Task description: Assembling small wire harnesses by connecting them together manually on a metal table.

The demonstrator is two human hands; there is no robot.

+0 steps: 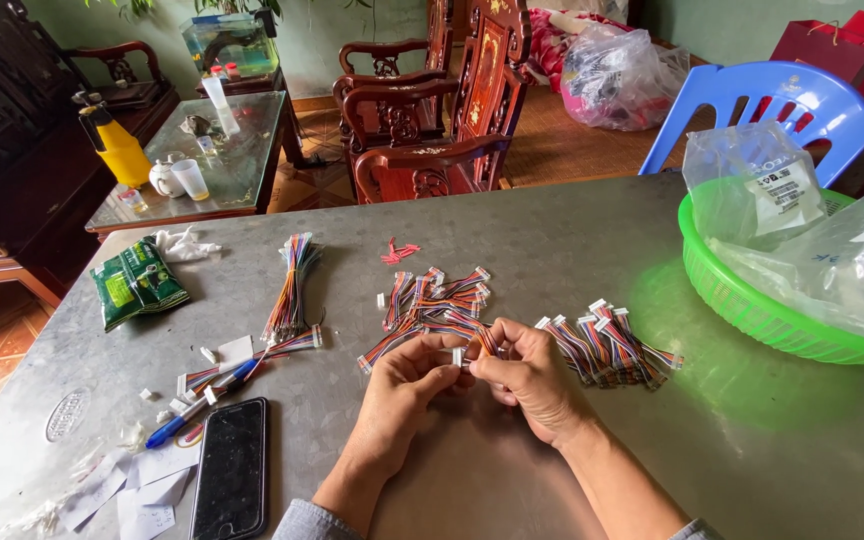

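Hands [472, 375] pinching wire connector [459, 356], metal table [552, 230]

The right hand [532, 385] hides most of its wire piece [479, 345]; the green basket [752, 310] runs off-frame.

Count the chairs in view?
3: two carved wooden chairs, one just past the table's far edge, another behind it, and a blue plastic chair at far right. Others may be hidden.

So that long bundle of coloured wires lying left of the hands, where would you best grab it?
Probably around its middle, coming from above. The long wire bundle lies flat on the grey table, running away from the person, with its ends fanning out. Fingers pinching across the narrow, gathered middle would likely keep the strands together.
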